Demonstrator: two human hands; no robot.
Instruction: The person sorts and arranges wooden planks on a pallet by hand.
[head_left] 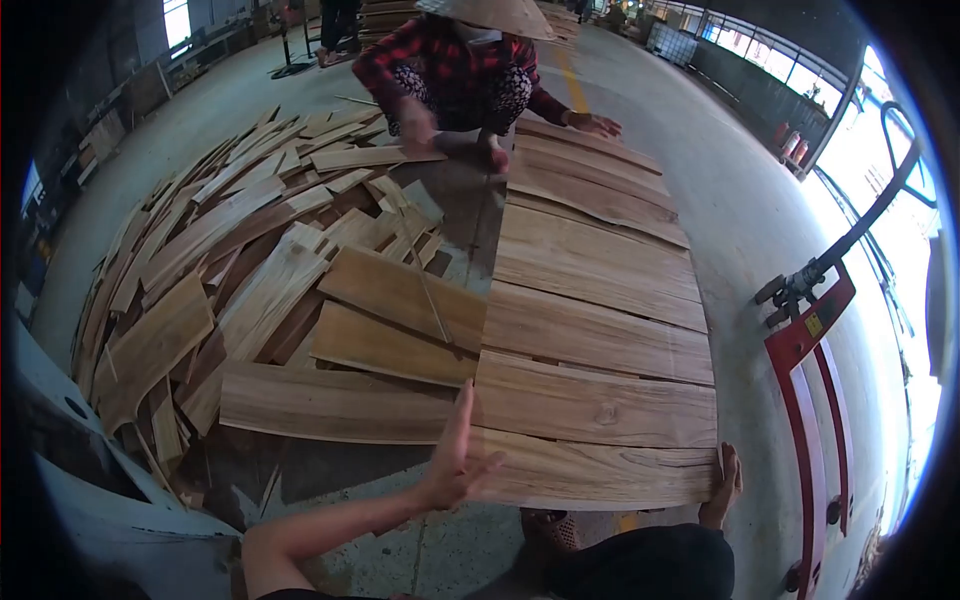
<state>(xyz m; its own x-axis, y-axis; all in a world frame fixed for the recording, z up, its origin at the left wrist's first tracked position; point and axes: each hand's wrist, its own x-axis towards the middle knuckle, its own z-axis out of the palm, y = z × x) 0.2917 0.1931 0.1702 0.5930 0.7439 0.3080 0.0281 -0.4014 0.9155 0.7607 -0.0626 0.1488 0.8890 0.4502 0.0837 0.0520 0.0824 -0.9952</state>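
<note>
My left hand [460,472] is at the left end of the nearest wooden board [590,470], its fingers stretched out and spread. At the board's right end, my right hand [730,480] lies against the edge with fingers extended; part of it is hidden. This board is the closest in a row of several wide boards [600,335], laid side by side and running away from me. Narrow gaps show between some of them. A plank [335,405] on the left reaches close to my left hand.
A large heap of loose planks [250,260] covers the floor on the left. Across the row crouches a person in a checked shirt [455,75], one hand [595,124] near the far boards. A red pallet jack [812,325] stands at right, grey metal equipment [110,500] at lower left.
</note>
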